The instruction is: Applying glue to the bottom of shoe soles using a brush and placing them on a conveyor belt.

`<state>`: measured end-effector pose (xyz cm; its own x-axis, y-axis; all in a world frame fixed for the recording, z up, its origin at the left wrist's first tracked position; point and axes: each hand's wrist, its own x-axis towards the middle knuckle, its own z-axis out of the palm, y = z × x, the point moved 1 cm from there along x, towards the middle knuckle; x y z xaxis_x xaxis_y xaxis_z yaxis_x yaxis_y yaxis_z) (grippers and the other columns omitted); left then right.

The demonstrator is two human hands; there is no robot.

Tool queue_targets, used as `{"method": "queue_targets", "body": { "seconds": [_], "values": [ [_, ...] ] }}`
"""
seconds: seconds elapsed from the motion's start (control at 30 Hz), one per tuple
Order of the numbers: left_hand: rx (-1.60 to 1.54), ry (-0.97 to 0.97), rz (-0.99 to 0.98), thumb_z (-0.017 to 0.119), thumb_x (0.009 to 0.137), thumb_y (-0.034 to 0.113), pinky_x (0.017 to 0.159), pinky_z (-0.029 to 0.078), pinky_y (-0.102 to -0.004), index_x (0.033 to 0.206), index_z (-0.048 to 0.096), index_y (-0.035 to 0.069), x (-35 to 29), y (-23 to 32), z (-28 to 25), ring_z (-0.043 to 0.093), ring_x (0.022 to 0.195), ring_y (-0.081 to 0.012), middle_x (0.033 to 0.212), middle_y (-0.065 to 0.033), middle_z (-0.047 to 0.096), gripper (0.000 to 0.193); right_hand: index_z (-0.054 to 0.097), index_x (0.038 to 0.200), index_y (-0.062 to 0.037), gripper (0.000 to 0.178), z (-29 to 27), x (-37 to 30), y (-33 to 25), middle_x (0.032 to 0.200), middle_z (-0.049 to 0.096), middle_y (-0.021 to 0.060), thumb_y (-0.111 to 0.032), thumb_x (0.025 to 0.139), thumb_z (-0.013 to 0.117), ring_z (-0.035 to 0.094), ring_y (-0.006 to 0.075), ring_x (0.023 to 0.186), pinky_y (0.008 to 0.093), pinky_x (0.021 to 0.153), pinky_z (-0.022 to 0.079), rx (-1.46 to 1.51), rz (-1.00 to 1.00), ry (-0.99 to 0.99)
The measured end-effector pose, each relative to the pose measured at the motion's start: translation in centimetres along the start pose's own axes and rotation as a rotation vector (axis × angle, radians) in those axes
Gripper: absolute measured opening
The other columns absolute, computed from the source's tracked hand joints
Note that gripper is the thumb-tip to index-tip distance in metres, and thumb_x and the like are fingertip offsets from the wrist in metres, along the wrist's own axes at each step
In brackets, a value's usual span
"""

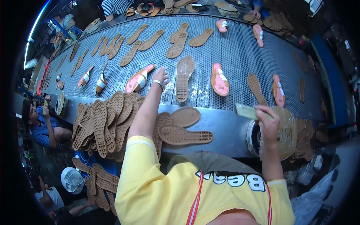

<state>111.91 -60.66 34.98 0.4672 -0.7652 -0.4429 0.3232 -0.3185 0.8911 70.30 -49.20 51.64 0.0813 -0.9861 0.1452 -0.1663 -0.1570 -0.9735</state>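
The left hand (161, 77) reaches over the belt (240, 63), its fingers apart and slightly curled, with nothing visible in its grasp; a wristband (158, 84) circles that wrist. Just to its left lies a pink-and-white sandal (138, 80), and near it on the right is a glossy sole (185, 78), its ridged heel toward the near edge. The right hand (268, 120) is closed around a pale green brush (246, 111), which points left above the near ledge (225, 131), beside a plastic-covered container (285, 123). Squarish marks show on the plastic, too unclear to tell whether they are print. The plainest writing is on the yellow shirt (225, 200): large white, dark-outlined letters across the chest, upside down from this view, between red-and-white straps (195, 200). Farther right on the belt lie a second pink sandal (220, 80), a brown sole (256, 88) and a third sandal (278, 90); any labels on them are too small to read. More brown soles (150, 40) are scattered toward the far side. At the near left, a heap of soles (99, 125) is stacked on the ledge, with loose soles (185, 135) to its right. A person in blue (43, 129) sits at the far left.
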Motion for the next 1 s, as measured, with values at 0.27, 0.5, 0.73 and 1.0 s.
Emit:
{"method": "queue_targets", "body": {
  "seconds": [0.27,0.5,0.73,1.0],
  "values": [
    [0.839,-0.005,0.552,0.059,0.077,0.032,0.078,0.046,-0.0374,0.109,0.059,0.007,12.0,1.2,12.0,0.060,0.085,-0.0270,0.087,-0.0141,0.063,0.041,0.062,0.090,0.0057,0.016,-3.8,0.2,4.7,0.075,0.059,0.0077,-0.006,0.078,0.058,0.052,0.0105,0.053,0.0211,0.046,0.042,0.043,0.310,0.326],
    [1.194,0.149,0.546,0.051,0.082,0.036,0.090,0.038,-0.0437,0.113,0.058,0.012,17.4,3.6,21.0,0.043,0.114,-0.0289,0.121,-0.0134,0.050,0.039,0.061,0.091,0.0058,0.017,-3.9,1.1,6.1,0.071,0.058,0.0081,-0.006,0.079,0.058,0.053,0.0120,0.052,0.0215,0.047,0.044,-0.040,0.430,0.419],
    [1.459,0.176,0.604,0.053,0.082,0.038,0.092,0.031,-0.0489,0.110,0.058,0.010,21.7,3.4,22.6,0.040,0.116,-0.0235,0.120,-0.0069,0.050,0.040,0.061,0.090,0.0067,0.020,-1.5,3.8,6.4,0.071,0.059,0.0093,-0.009,0.079,0.058,0.053,0.0128,0.053,0.0222,0.048,0.043,-0.078,0.472,0.384],
    [1.277,0.130,0.617,0.054,0.079,0.019,0.094,0.031,-0.0412,0.115,0.054,0.012,21.5,3.3,21.7,0.042,0.113,-0.0261,0.115,-0.0112,0.051,0.036,0.061,0.091,0.0075,0.018,0.1,5.2,7.6,0.075,0.059,0.0100,-0.006,0.080,0.057,0.054,0.0128,0.055,0.0226,0.048,0.044,-0.060,0.454,0.290]
  ]
}}
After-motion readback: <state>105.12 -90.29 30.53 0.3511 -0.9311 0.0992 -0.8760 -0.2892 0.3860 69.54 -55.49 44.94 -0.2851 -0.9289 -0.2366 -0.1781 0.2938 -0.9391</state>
